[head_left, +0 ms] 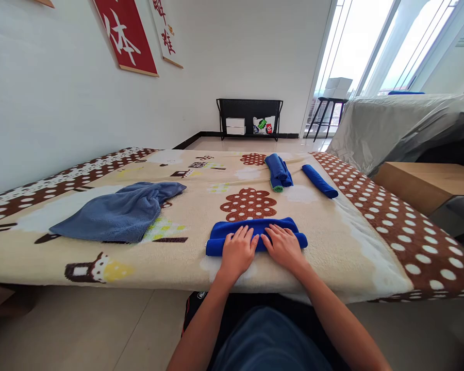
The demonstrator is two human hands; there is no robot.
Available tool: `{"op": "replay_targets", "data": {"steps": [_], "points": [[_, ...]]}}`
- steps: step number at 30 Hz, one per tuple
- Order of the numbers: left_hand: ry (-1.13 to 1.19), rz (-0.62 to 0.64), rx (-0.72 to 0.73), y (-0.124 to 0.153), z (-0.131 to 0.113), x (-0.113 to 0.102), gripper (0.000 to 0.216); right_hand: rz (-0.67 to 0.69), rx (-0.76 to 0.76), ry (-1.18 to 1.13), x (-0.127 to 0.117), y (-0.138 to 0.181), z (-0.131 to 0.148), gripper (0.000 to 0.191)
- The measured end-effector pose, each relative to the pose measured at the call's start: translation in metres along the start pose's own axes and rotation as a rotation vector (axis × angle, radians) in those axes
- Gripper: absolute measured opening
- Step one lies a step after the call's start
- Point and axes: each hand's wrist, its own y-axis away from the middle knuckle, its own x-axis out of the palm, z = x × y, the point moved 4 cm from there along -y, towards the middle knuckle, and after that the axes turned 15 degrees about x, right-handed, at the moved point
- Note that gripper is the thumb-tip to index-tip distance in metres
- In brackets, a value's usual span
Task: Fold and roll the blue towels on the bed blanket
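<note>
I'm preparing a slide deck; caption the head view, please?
Left hand and right hand on a partly rolled blue cloth, a rumpled grey-blue cloth leftward.

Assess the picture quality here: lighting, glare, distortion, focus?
Head view: outside daylight blows out the tall glass window; head view: the red hanging scroll with white characters leans, likely from wide-angle distortion; head view: fingers and partly rolled bright blue cloth look fairly sharp; head view: bottom corners look dark and soft.

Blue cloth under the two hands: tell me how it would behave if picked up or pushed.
The blue cloth would probably flop, since it looks soft. Its rolled near side might unwind if lifted, as no tie shows. Pushed, it may drag against the fuzzy-looking blanket.
</note>
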Motion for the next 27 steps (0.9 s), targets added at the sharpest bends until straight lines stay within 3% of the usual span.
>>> {"op": "replay_targets", "data": {"steps": [6, 11, 16, 18, 23, 25, 27], "points": [[-0.055, -0.066, -0.208, 0.028, 0.052, -0.009, 0.044, -0.012, 0.204, 0.049, -0.008, -0.003, -0.065, 0.045], [-0.039, -0.092, -0.246, 0.049, 0.077, -0.011, 0.044, -0.051, 0.191, 0.094, -0.008, 0.002, -0.081, 0.045], [-0.192, -0.162, -0.296, 0.054, 0.059, -0.021, 0.042, -0.268, 0.105, 0.110, -0.022, 0.015, -0.057, 0.038], [-0.216, -0.196, -0.221, 0.052, 0.040, -0.023, 0.039, -0.292, -0.008, 0.052, -0.029, 0.025, -0.041, 0.033], [-0.071, -0.162, 0.195, 0.046, -0.006, -0.014, 0.043, -0.163, -0.231, -0.029, -0.031, 0.044, -0.014, 0.035], [-0.049, -0.141, 0.240, 0.048, -0.008, -0.011, 0.048, -0.109, -0.269, -0.010, -0.027, 0.046, -0.015, 0.045], [-0.062, -0.133, 0.184, 0.052, 0.001, -0.012, 0.053, -0.079, -0.283, 0.008, -0.024, 0.046, -0.025, 0.055]]}}
